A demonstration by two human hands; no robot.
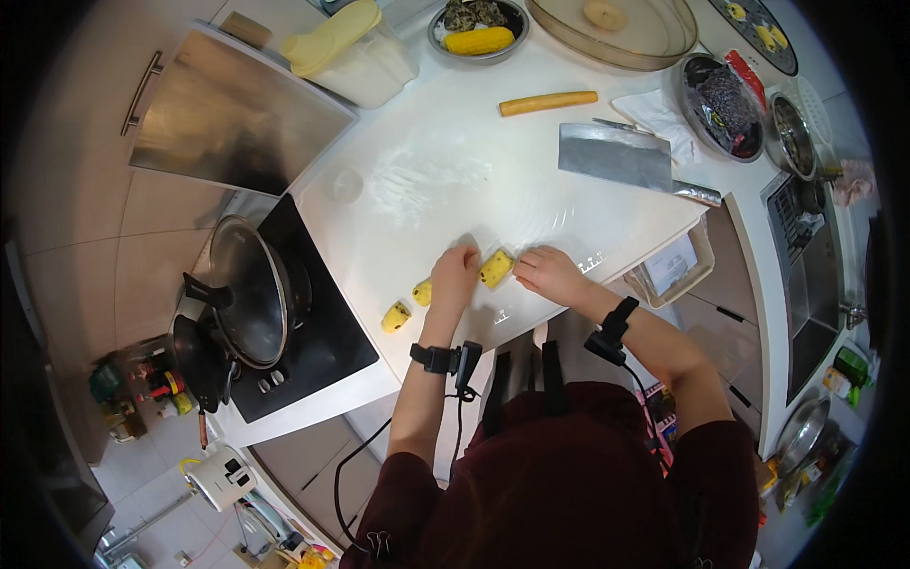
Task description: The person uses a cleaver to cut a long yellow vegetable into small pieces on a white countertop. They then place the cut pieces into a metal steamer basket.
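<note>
A short yellow dough piece with dark specks [496, 268] lies on the white work surface between my hands. My left hand [458, 269] is just to its left, fingers curled in; whatever they hold, if anything, is hidden. My right hand [551, 273] lies at the piece's right end, its fingers loosely bent and apart, the tips beside or touching the dough. A second yellow piece [422, 292] shows partly from behind my left hand, and a third piece [396, 317] sits farther left. White flour [417, 175] is smeared across the surface beyond my hands.
A cleaver [614, 156] lies flat at the right, below a thin wooden rolling pin [548, 102]. Behind are a bowl with corn [479, 41], a glass dish [626, 57] and a lidded container [351, 62]. A covered pan [251, 294] stands on the black cooktop [327, 351] at left.
</note>
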